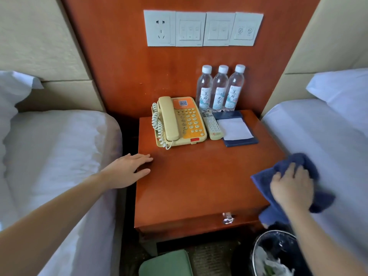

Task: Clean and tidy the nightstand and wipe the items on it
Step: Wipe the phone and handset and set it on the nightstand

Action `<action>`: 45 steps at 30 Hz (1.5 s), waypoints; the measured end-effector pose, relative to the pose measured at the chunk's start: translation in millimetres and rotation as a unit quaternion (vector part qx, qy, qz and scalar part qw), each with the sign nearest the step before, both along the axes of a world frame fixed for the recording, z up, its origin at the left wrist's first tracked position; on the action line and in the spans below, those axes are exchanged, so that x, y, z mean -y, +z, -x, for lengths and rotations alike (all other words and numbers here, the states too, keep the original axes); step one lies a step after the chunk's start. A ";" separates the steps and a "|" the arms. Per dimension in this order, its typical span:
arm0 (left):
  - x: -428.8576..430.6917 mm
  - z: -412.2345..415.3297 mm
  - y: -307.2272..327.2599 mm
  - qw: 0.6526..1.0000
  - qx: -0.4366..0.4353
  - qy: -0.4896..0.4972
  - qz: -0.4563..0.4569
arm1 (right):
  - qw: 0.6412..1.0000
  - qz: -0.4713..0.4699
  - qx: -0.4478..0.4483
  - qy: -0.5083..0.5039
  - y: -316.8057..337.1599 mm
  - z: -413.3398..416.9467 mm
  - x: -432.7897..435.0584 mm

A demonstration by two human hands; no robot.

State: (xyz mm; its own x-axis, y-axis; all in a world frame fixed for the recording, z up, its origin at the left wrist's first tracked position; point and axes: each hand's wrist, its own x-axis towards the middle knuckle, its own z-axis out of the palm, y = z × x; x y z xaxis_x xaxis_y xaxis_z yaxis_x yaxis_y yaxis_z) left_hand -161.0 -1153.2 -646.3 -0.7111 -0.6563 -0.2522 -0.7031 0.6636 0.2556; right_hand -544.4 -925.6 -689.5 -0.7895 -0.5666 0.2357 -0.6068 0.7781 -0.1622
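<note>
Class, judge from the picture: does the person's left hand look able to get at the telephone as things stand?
Probably yes. The left hand rests open on the left edge of the nightstand, and only bare wood lies between it and the telephone; the right hand grips the blue cloth opposite.

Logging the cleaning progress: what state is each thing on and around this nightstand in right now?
telephone: handset on its cradle.
water bottles: three, upright, capped.
remote control: lying flat beside the telephone.
notepad: lying flat, blank sheet on top.
drawer: shut.
blue cloth: bunched, at the nightstand's right front corner.
right hand: grips the blue cloth.
left hand: flat on the nightstand's left edge.
waste bin: lined, holding rubbish.
</note>
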 end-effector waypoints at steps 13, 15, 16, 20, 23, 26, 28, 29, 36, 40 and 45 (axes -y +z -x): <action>-2.4 8.7 13.5 0.990 -0.074 0.102 -0.063 | 0.796 -0.017 0.087 0.598 -4.0 -250.3 109.1; -5.2 7.9 13.1 0.992 -0.056 0.104 -0.054 | 0.753 -0.005 0.153 0.639 4.1 -233.1 99.1; -5.7 8.6 12.9 0.991 -0.057 0.110 -0.058 | 0.747 0.019 0.204 0.632 8.4 -223.5 93.0; -1.8 16.8 20.4 0.982 -0.101 0.136 -0.078 | 0.814 0.055 0.213 0.537 19.4 -175.9 74.1; -1.7 26.8 32.2 0.962 -0.173 0.142 -0.157 | 0.863 -0.024 0.104 0.495 31.7 -148.0 67.3; -8.2 38.1 47.8 0.893 -0.289 0.206 -0.278 | 0.885 -0.074 0.062 0.454 42.9 -124.4 68.2; -9.8 43.1 57.8 0.854 -0.336 0.232 -0.323 | 0.883 -0.141 0.052 0.444 46.3 -106.7 65.3; -9.9 44.3 63.5 0.846 -0.344 0.231 -0.336 | 0.876 -0.164 0.042 0.452 46.8 -99.6 62.8; -14.6 46.7 106.7 0.817 -0.393 0.175 -0.383 | 0.856 -0.038 0.313 0.409 97.5 -57.1 54.8; -13.6 49.3 144.4 0.809 -0.449 0.161 -0.342 | 0.813 0.008 0.393 0.429 168.5 -34.8 57.9; -11.2 52.8 186.8 0.799 -0.503 0.128 -0.303 | 0.847 0.055 0.305 0.432 247.7 -12.1 63.6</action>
State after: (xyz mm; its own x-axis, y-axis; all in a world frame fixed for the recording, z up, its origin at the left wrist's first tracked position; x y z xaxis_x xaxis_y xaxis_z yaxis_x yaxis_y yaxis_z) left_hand -213.9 -1142.0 -459.5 -0.6159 -0.7870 0.0369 -0.0320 0.0718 0.9969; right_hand -532.3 -989.2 -441.7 -0.0847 -0.9961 0.0230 -0.7187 0.0451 -0.6939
